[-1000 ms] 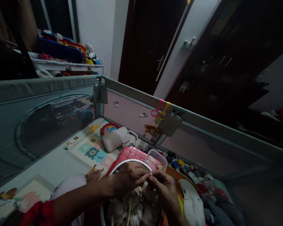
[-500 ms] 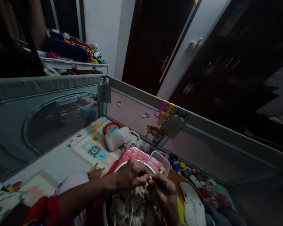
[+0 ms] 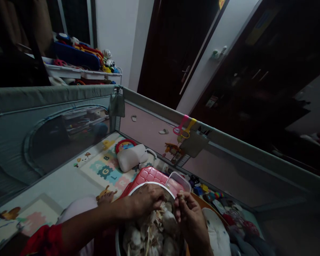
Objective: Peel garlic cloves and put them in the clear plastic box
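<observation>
Our hands have parted — the right hand [image 3: 192,217] has shifted toward the tub [image 3: 185,180], while the left hand [image 3: 146,201] hangs over the bowl [image 3: 154,183]. Both have bent fingers, but we cannot tell whether either grips anything. Garlic [image 3: 169,224] sits in the bowl, loose skins [image 3: 156,217] among whole bulbs — some stripped, we judge, with much left.

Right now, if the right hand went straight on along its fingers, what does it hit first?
Most likely the clear plastic container, just ahead of the right hand in the picture. Depth is unclear, so it could pass above it instead.
</observation>
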`<act>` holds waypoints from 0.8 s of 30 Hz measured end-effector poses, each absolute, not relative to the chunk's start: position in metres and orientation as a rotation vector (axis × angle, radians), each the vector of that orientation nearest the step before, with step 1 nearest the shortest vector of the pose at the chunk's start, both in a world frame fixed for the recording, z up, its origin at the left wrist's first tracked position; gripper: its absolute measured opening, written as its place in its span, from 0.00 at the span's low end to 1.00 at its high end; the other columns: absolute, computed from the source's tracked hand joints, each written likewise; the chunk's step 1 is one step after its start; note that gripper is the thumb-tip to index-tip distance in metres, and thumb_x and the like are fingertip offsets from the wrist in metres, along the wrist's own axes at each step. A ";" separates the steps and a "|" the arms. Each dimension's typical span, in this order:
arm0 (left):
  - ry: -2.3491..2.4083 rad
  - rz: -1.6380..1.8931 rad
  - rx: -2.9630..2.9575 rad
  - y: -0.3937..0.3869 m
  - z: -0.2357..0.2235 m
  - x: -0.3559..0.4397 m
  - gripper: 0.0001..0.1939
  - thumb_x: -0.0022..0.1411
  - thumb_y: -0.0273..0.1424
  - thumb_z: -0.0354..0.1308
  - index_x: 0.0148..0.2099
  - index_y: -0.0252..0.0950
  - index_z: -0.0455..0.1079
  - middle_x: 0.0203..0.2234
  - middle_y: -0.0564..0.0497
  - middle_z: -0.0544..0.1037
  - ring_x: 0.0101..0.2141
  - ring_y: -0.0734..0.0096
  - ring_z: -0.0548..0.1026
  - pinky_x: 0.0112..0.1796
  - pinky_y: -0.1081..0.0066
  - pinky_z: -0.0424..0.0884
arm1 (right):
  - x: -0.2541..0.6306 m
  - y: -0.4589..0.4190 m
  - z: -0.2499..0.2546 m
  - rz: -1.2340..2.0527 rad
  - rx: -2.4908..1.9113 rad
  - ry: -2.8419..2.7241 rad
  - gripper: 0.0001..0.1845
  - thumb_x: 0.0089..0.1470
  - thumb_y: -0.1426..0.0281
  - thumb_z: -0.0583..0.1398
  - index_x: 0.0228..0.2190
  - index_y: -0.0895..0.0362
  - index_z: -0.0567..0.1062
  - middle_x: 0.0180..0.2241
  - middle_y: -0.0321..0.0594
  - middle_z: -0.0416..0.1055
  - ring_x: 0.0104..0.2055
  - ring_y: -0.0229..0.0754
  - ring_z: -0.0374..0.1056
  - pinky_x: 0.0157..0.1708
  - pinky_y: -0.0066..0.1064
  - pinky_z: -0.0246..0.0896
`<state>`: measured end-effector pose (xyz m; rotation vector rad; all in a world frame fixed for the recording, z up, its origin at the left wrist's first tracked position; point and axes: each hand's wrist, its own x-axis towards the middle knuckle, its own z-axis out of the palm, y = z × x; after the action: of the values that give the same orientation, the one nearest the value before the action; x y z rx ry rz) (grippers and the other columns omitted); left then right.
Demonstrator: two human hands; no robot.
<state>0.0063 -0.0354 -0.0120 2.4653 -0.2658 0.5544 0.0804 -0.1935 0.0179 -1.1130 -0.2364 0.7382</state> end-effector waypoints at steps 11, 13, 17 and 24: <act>-0.317 0.776 2.087 -0.039 0.021 -0.003 0.10 0.63 0.27 0.51 0.40 0.30 0.74 0.32 0.43 0.80 0.34 0.66 0.78 0.37 0.72 0.72 | 0.075 -0.188 0.016 0.869 -1.175 -0.314 0.18 0.35 0.61 0.71 0.26 0.59 0.75 0.17 0.34 0.72 0.12 0.27 0.60 0.11 0.16 0.49; -0.339 0.778 2.101 -0.038 0.021 -0.003 0.12 0.64 0.28 0.50 0.39 0.30 0.74 0.31 0.43 0.80 0.34 0.66 0.78 0.37 0.72 0.72 | 0.075 -0.188 0.014 0.844 -1.202 -0.340 0.17 0.37 0.61 0.71 0.26 0.59 0.75 0.18 0.35 0.72 0.12 0.28 0.60 0.11 0.17 0.50; -0.353 0.768 2.117 -0.038 0.021 -0.003 0.13 0.65 0.29 0.49 0.38 0.29 0.75 0.31 0.43 0.80 0.34 0.67 0.77 0.37 0.73 0.72 | 0.073 -0.189 0.013 0.743 -1.296 -0.424 0.15 0.41 0.61 0.68 0.27 0.59 0.75 0.18 0.33 0.70 0.15 0.30 0.61 0.14 0.19 0.53; -0.328 0.739 2.120 -0.039 0.020 -0.002 0.14 0.65 0.30 0.49 0.38 0.30 0.75 0.31 0.44 0.80 0.34 0.68 0.77 0.38 0.74 0.72 | 0.066 -0.190 0.015 0.537 -1.434 -0.519 0.10 0.46 0.64 0.66 0.27 0.58 0.76 0.16 0.31 0.68 0.17 0.30 0.61 0.20 0.21 0.57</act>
<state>-0.0024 -0.0386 0.0200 2.1197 -0.3278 0.7388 0.0662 -0.1898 0.0152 -1.4336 -0.5194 0.5371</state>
